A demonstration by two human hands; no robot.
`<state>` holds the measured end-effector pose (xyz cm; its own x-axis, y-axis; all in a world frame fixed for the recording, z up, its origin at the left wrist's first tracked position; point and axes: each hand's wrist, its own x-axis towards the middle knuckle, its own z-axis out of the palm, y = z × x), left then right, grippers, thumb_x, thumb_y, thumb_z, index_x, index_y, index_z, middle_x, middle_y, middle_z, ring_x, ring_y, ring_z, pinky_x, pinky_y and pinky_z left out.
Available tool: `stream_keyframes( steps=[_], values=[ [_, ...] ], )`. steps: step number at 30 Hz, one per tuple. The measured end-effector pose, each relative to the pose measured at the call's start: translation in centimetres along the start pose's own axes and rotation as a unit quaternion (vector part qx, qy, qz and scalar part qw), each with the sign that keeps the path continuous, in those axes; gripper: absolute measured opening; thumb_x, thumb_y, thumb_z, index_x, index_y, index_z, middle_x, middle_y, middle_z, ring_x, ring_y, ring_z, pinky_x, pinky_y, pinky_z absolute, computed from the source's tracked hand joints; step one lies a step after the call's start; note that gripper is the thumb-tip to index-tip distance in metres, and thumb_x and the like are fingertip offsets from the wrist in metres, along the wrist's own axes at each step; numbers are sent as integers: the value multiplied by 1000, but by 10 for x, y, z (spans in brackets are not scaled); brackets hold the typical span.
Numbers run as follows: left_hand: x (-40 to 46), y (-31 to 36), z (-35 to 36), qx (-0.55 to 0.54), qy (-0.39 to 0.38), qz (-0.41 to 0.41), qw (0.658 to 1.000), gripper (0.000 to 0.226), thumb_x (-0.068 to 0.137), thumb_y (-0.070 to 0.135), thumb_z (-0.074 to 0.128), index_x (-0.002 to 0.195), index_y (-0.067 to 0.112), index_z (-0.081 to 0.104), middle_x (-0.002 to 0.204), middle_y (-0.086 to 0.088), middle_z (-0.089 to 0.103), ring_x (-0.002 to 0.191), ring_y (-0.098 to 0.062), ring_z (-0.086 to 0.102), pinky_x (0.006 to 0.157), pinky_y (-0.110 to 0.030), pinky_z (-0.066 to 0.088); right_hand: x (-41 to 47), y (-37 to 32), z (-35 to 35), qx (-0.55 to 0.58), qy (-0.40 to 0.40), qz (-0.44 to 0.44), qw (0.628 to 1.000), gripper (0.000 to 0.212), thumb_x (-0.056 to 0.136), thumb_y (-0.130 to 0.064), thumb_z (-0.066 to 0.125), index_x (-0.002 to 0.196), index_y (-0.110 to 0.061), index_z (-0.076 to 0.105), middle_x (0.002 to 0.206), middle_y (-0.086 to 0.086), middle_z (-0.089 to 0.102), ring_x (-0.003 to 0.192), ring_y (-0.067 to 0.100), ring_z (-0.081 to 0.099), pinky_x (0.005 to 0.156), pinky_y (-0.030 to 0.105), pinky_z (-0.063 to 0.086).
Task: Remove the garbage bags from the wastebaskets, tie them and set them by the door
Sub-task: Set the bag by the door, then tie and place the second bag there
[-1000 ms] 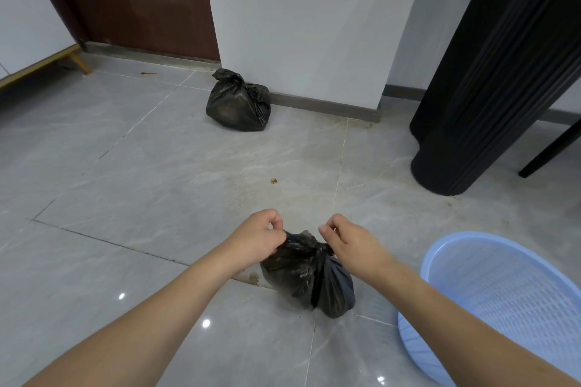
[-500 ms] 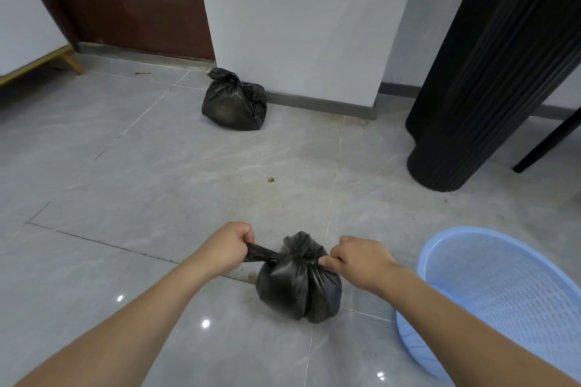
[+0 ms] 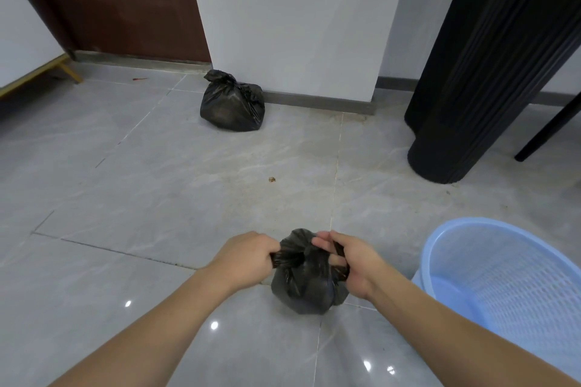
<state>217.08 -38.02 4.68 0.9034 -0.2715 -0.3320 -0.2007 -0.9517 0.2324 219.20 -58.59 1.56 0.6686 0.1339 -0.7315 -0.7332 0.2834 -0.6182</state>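
The small black bag sat on the gray floor, right in front of the person. The left hand was closed tight around one twisted end of the bag's top. The right hand had its fingers curled around the other end, pinching the plastic. The two ends crossed at the top of the bag, so this looked like the tying step.

To tie it well, both ends should be pulled apart evenly, out to the sides. The pull should be firm but slow, because thin plastic can rip. The knot should sit low, close to the stuff inside, so nothing can spill. A second knot would probably make it safer.

The blue basket stood just beside the bag, on the right, and it looked empty. Another black bag, tied at its top, lay well apart by the white wall, near the brown door. This bag should likely go next to it after the knot holds.
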Motion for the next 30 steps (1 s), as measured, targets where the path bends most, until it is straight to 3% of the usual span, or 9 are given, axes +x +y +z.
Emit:
stream_keyframes(
  steps=[3, 8, 11, 15, 17, 20, 23, 27, 30],
  values=[
    [1, 15, -9, 28, 75, 31, 996, 16, 84, 9, 41, 74, 18, 49, 62, 5, 41, 68, -20, 46, 56, -32, 32, 0, 4, 6, -18, -2, -31, 999, 23, 98, -19, 47, 104, -10, 67, 107, 1, 72, 40, 8, 27, 39, 18, 30],
    [0, 24, -14, -25, 164, 16, 986, 17, 92, 18, 37, 83, 17, 51, 75, 2, 57, 71, -22, 55, 59, -35, 42, -14, 11, 14, -258, -22, -104, 960, 24, 97, -20, 48, 81, -15, 65, 47, -10, 51, 35, 4, 38, 40, 15, 28],
    [2, 23, -16, -79, 167, -25, 982, 22, 95, 23, 35, 87, 21, 55, 71, 2, 61, 69, -20, 57, 62, -35, 45, -15, 17, 12, -413, -33, -151, 897, 29, 94, -28, 47, 66, -20, 51, 64, -5, 50, 63, 10, 47, 62, 25, 37],
    [9, 16, -14, -182, 109, -90, 973, 30, 95, 27, 32, 81, 16, 56, 70, 0, 65, 67, -20, 60, 65, -36, 48, -16, 20, 5, -450, -82, -114, 882, 31, 85, -43, 48, 75, -22, 69, 85, -4, 68, 86, 12, 61, 88, 29, 44],
    [13, 10, -13, -309, 83, -144, 936, 34, 93, 25, 32, 72, 9, 53, 63, -6, 63, 55, -21, 55, 58, -33, 45, -17, 18, 2, -472, -121, -111, 866, 32, 76, -54, 53, 79, -27, 70, 87, -6, 69, 89, 11, 62, 91, 30, 46],
    [18, -1, -13, -434, 87, -203, 873, 31, 89, 15, 33, 65, 5, 51, 55, -12, 53, 46, -23, 43, 49, -26, 34, -14, 12, -1, -577, -130, -143, 794, 30, 80, -52, 57, 96, -27, 63, 101, -3, 66, 99, 14, 60, 93, 33, 47],
    [16, -3, -15, -482, 100, -209, 845, 21, 91, 22, 39, 90, 7, 53, 74, -12, 59, 55, -22, 50, 52, -28, 36, -10, 9, -1, -613, -126, -159, 764, 19, 90, -42, 51, 91, -27, 62, 101, -4, 66, 102, 18, 60, 96, 36, 45],
    [5, 5, -22, -396, -56, -102, 911, 48, 79, 65, 53, 115, 33, 51, 107, 4, 61, 85, -15, 59, 65, -28, 46, -9, 6, 0, -645, -124, -153, 738, 16, 94, -39, 46, 91, -29, 59, 103, -4, 63, 106, 20, 58, 95, 34, 44],
    [8, 8, -15, -250, -61, -59, 964, 22, 89, 46, 57, 97, 27, 64, 90, 4, 66, 74, -11, 60, 70, -35, 51, -12, 1, -2, -730, -98, -190, 649, 31, 93, -39, 43, 111, -20, 59, 117, 1, 57, 108, 24, 56, 91, 35, 45]
  ],
)
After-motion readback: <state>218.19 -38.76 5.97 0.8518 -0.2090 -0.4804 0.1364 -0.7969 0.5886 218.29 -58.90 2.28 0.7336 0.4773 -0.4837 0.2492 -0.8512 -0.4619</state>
